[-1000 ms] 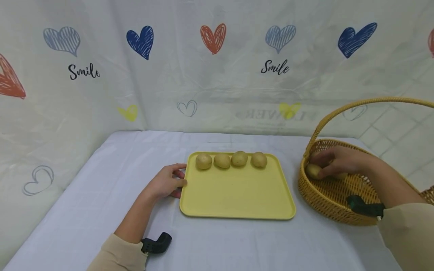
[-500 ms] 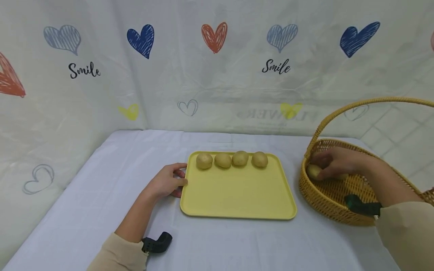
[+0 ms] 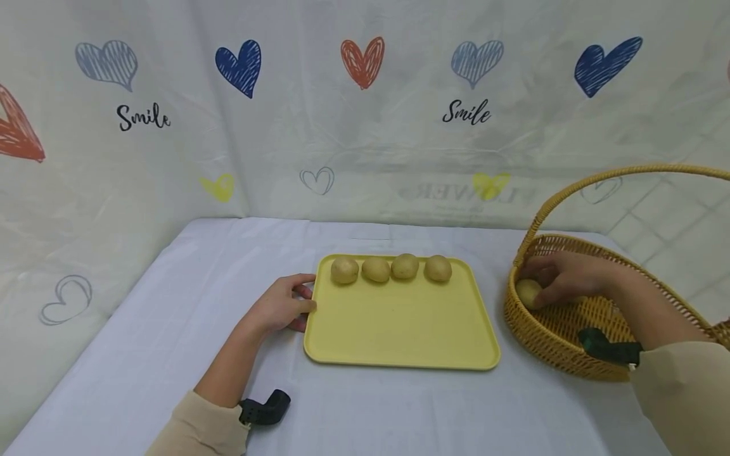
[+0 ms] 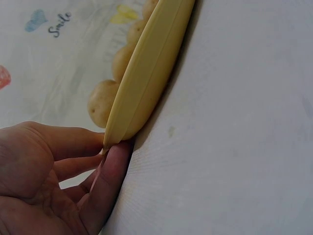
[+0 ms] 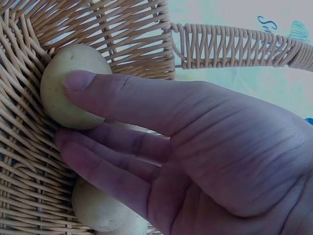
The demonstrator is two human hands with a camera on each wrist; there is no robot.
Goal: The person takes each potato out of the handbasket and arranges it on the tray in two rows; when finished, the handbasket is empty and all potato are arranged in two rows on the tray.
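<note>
On the white-covered table lies a yellow tray (image 3: 399, 329), with several potatoes (image 3: 404, 266) in a row along its far edge. My left hand (image 3: 282, 305) is at the tray's left side and pinches its rim, as the left wrist view shows, thumb above and a finger beneath the tray edge (image 4: 142, 98). Inside the wicker basket (image 3: 542, 345) at the right, my right hand (image 3: 576, 277) grips a potato (image 5: 73, 88) between thumb and fingers, against the woven wall. Below those fingers, other potatoes (image 5: 100, 208) lie partly hidden in the right wrist view.
The basket's tall arched handle (image 3: 627, 170) rises over the right side. Behind the table hangs a white sheet (image 3: 285, 133) printed with hearts and the word "Smile". A black wrist camera (image 3: 265, 408) sits on the left wrist, another (image 3: 607, 347) on the right.
In the basket, my right hand has shifted slightly around the potato, which shows a little more now. The left hand and the tray keep their place; the head view has moved slightly.
</note>
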